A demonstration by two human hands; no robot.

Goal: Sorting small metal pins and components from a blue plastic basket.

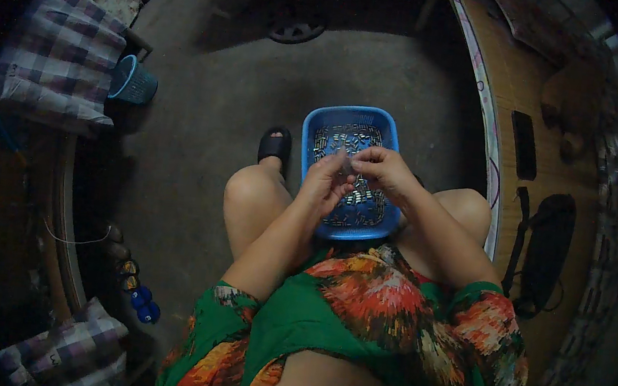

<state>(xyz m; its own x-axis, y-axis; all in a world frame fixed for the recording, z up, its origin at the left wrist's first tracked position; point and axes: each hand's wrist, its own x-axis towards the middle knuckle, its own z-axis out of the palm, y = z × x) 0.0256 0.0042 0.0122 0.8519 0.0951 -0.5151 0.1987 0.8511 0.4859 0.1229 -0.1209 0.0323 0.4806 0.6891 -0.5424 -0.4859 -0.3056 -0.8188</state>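
Observation:
A blue plastic basket [321, 112] rests at my lap between my knees. Many small, shiny metal cylinders [357, 195] lie scattered across its bottom. Above them, my left hand [327, 181] is closed, its thumb and fingers curled together. Close on its right, my right hand [383, 170] pinches with thumb and forefinger, the fingertips almost meeting the left ones. Between the two sets of fingertips is something small and dark grey, too dim to name. My hands hide part of the basket's middle.
A wooden bench [509, 86] runs along the right, bearing a dark phone-like slab [524, 145] and a black bag [547, 249]. At left stand a blue-green bin [135, 83] and checked cloth [61, 57]. Blue shoes [143, 304] sit on the floor, lower left.

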